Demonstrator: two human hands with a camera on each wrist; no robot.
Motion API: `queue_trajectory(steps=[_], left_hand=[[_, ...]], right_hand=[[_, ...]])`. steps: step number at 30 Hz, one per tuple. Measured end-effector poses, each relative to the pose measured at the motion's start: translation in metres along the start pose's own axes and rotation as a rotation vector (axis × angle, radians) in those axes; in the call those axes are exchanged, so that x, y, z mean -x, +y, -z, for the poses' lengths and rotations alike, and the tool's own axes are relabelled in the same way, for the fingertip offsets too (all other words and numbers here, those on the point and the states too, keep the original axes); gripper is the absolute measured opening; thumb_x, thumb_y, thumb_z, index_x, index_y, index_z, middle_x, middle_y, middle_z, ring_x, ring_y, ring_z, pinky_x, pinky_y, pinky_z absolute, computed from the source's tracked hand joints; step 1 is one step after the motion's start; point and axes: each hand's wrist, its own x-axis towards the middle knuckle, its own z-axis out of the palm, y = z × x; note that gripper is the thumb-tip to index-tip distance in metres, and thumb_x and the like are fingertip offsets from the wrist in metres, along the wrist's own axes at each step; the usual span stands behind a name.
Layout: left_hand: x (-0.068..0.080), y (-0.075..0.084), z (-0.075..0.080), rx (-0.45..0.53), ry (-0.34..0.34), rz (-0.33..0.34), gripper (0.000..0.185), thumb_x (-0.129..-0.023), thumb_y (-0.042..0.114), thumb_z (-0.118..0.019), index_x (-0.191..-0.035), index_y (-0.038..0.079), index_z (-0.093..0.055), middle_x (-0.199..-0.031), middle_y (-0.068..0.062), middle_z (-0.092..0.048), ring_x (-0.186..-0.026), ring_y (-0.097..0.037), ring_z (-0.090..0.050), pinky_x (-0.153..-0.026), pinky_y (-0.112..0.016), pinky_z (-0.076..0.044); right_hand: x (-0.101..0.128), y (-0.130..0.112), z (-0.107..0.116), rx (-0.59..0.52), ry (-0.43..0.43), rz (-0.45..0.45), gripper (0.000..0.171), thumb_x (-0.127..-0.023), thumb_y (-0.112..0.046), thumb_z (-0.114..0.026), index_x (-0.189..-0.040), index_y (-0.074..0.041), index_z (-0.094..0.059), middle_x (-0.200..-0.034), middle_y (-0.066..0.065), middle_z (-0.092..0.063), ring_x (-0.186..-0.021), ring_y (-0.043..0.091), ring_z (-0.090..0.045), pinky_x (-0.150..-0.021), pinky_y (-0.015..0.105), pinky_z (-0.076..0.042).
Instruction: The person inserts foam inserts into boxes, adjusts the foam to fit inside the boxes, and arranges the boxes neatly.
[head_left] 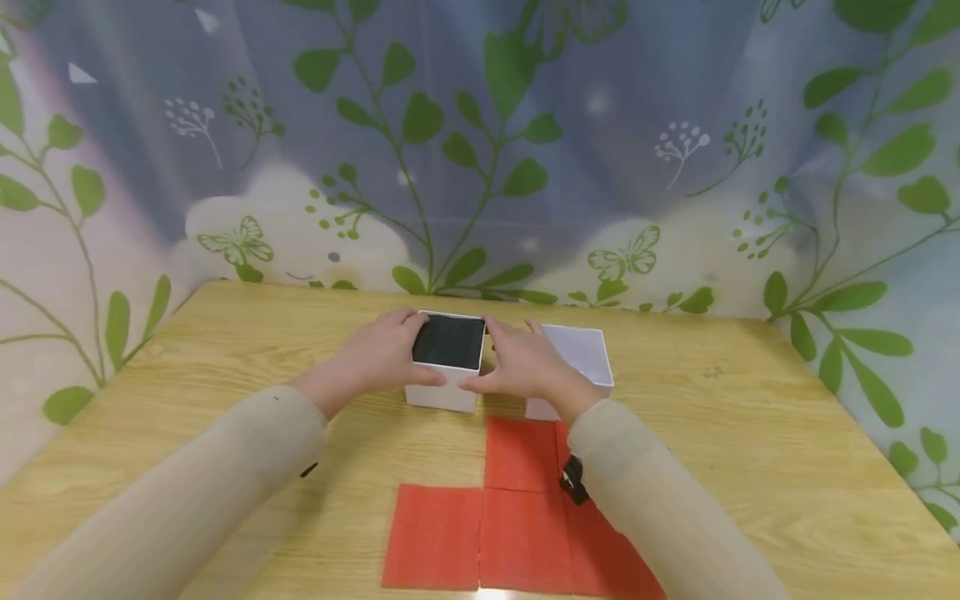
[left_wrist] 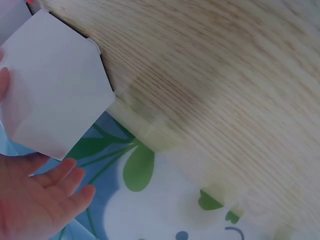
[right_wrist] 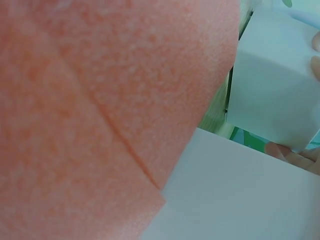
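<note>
White box (head_left: 447, 367): cardboard cube with a black top face, standing upright on the wooden surface (head_left: 750, 433), about midway along its far edge and set back from it.
Left hand (head_left: 378, 354): cups the box's left wall, fingers over the far top corner, thumb along the near edge.
Right hand (head_left: 521, 362): mirrors it on the right wall, thumb at the near edge; both hands equally near, box directly between them.
Axis: none dominant; the box sits square to the near edge.
Second box (head_left: 581, 354): white, open-topped, just right of the first, behind the right hand; the closest obstacle.
Red sheets (head_left: 480, 521): foam squares lying flat toward the near edge, apart from the held box.
</note>
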Motion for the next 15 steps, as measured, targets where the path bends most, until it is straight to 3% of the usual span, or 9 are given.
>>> queue_trajectory(steps=[7, 15], left_hand=[[-0.0040, 0.0004, -0.0014, 0.060, -0.003, 0.007, 0.094, -0.073, 0.055, -0.072, -0.139, -0.001, -0.036, -0.134, -0.021, -0.044, -0.112, -0.036, -0.049, -0.090, -0.047, -0.043], [0.0006, -0.0007, -0.0004, 0.041, -0.027, 0.002, 0.094, -0.073, 0.053, -0.072, -0.141, 0.000, -0.035, -0.137, -0.024, -0.040, -0.118, -0.039, -0.045, -0.093, -0.050, -0.041]], right_hand=[[0.0012, 0.0049, 0.0037, 0.005, 0.011, 0.008, 0.106, -0.076, -0.067, -0.059, -0.148, -0.001, -0.018, -0.145, 0.010, -0.036, -0.129, 0.020, -0.040, -0.111, 0.051, -0.004], [0.0034, 0.0025, -0.0009, -0.002, 0.000, 0.009, 0.106, -0.076, -0.067, -0.059, -0.148, -0.002, -0.017, -0.146, 0.009, -0.036, -0.130, 0.020, -0.039, -0.111, 0.051, -0.005]])
